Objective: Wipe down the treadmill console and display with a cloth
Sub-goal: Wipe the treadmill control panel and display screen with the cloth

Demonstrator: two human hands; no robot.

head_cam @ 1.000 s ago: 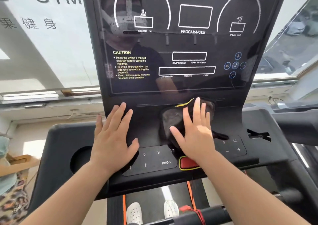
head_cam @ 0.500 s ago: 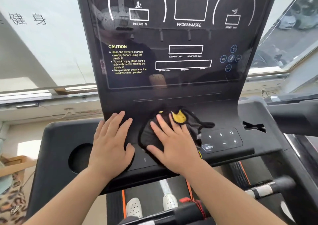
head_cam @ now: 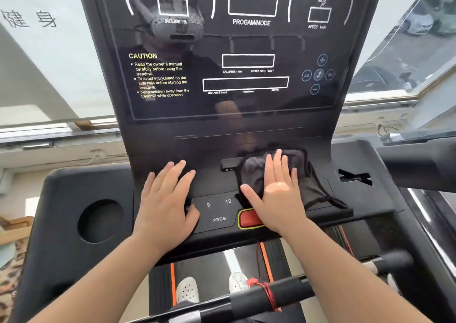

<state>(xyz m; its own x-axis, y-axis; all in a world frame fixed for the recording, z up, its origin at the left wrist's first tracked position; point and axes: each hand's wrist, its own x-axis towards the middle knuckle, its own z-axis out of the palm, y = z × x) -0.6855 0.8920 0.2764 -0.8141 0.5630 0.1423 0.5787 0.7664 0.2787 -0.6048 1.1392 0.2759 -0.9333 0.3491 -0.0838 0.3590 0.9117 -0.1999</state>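
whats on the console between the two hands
In the head view, between the left hand and the right hand lie the keys marked 9, 12 and PROG, plus bare black console.

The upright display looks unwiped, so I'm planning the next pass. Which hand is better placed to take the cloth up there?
Right. The right hand already lies flat on the cloth just below the display. The left hand rests bare on the console, off the cloth.

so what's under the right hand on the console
The right hand lies flat on a dark cloth spread over the console. Its heel covers part of the red button. Whatever keys lie beneath the cloth are hidden.
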